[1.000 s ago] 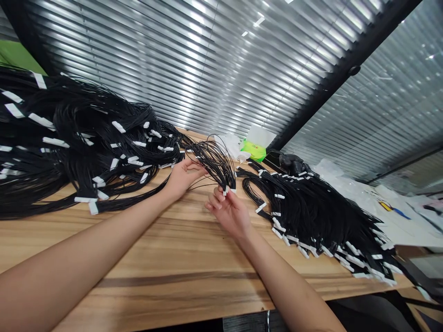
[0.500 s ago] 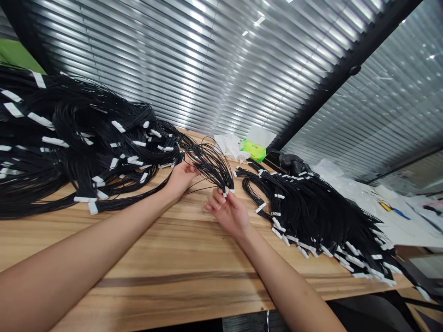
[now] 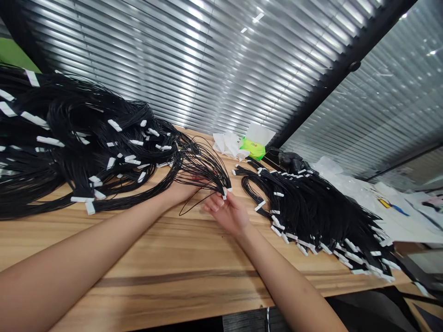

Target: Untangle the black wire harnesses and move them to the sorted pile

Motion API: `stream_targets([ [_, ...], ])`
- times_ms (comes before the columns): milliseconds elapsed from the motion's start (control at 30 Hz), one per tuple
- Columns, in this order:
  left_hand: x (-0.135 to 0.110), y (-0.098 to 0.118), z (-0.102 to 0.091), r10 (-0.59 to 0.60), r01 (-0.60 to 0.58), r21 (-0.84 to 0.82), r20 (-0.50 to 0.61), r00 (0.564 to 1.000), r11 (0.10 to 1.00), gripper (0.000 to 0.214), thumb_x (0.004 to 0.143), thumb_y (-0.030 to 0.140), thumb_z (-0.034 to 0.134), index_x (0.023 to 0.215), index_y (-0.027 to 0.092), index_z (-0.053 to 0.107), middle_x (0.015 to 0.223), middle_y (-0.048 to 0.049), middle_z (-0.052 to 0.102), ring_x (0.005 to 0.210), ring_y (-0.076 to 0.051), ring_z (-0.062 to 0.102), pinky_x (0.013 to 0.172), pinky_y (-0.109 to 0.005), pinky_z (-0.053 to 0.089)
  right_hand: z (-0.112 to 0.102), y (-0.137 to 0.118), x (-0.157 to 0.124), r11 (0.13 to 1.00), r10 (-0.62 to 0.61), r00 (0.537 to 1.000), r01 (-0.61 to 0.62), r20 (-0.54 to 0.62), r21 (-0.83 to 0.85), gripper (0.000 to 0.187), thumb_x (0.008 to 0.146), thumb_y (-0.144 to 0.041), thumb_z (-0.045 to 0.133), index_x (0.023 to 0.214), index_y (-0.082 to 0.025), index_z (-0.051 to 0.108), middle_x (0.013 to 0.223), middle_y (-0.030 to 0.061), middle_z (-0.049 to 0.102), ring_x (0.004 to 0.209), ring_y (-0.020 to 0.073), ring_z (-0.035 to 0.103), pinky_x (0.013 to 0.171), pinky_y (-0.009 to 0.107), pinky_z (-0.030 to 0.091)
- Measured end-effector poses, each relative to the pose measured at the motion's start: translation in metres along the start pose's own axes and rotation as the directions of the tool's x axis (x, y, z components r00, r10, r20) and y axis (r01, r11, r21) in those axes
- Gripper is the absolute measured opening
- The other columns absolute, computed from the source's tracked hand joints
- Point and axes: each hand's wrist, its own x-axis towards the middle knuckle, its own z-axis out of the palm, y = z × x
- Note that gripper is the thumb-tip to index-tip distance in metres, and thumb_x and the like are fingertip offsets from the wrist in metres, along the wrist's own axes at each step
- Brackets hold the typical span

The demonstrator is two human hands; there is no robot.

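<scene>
My right hand [image 3: 227, 213] pinches the white connector end [image 3: 224, 193] of a bundle of thin black wires [image 3: 207, 161]. From there the wires fan out to the left, toward a large heap of black cables. My left hand [image 3: 187, 186] reaches in under the spread wires, its fingers mostly covered by them, so its grip is hidden. One loose wire loop [image 3: 183, 210] hangs below the bundle between the two hands.
The heap of black cables [image 3: 86, 120] with white connectors fills the table's left side. Another row of black cables [image 3: 311, 207] lies at the right. Behind stand a green tissue pack [image 3: 254, 148] and crumpled white tissues [image 3: 230, 145]. A yellow-and-blue tool [image 3: 392, 206] lies far right.
My left hand has moved right, in beneath the wires, which now cover its fingers. The wires have spread, and a loose loop has dropped below them. My right hand keeps its pinch.
</scene>
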Motion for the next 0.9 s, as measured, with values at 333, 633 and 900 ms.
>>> stream_targets([
  [333,0.0,-0.001,-0.001,0.054,-0.062,-0.069,-0.112,0.992,0.996,0.026,0.069,0.045,0.065,0.072,0.019,0.062,0.08,-0.0041,0.069,0.076,-0.021,0.061,0.076,-0.038,0.05,-0.004,0.001,0.006,1.0,-0.008,0.998,0.01,-0.064,0.026,0.023,0.085,-0.032,0.054,0.066,-0.021,0.05,0.063,-0.0027,0.041,0.055,0.0121,0.036,0.062,0.03,0.039],
  [633,0.002,-0.011,-0.005,-0.028,0.017,-0.143,-0.081,0.996,0.99,0.029,0.06,0.043,0.075,0.077,0.022,0.065,0.091,-0.0053,0.07,0.089,-0.026,0.061,0.087,-0.044,0.048,-0.012,0.009,0.01,1.0,-0.015,0.999,0.015,-0.034,0.015,0.021,0.083,-0.032,0.059,0.067,-0.018,0.057,0.066,-0.002,0.049,0.057,0.0105,0.042,0.063,0.027,0.039],
  [900,0.0,-0.007,-0.003,-0.116,0.13,-0.168,0.09,0.989,0.977,0.027,0.062,0.043,0.074,0.069,0.018,0.066,0.079,-0.0044,0.069,0.08,-0.023,0.062,0.078,-0.039,0.052,-0.008,0.01,0.007,0.999,-0.004,0.999,0.002,-0.054,-0.041,0.02,0.078,-0.033,0.066,0.067,-0.017,0.06,0.065,-0.0005,0.055,0.057,0.0109,0.045,0.062,0.027,0.037],
])
